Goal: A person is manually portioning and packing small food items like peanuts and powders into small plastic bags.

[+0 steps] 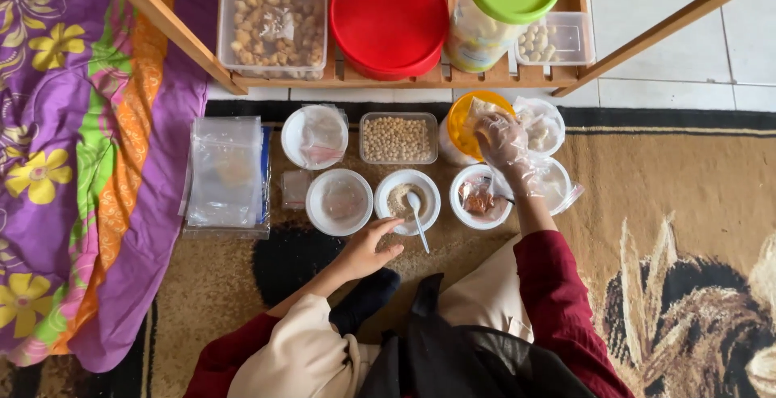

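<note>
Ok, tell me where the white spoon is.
In the head view, the white spoon rests in the small white bowl at centre, just above the left hand.

Dark red sleeves, cream garment, clear plastic glove (508, 146) on right

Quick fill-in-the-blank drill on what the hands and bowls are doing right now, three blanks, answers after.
1. The right hand, covered by a clear plastic ____, reaches into the orange container.
2. The left hand rests on the carpet just below the white bowl that holds a white ____.
3. On the wooden shelf, the tall jar has a ____ lid.

Missing words: glove; spoon; green
</note>
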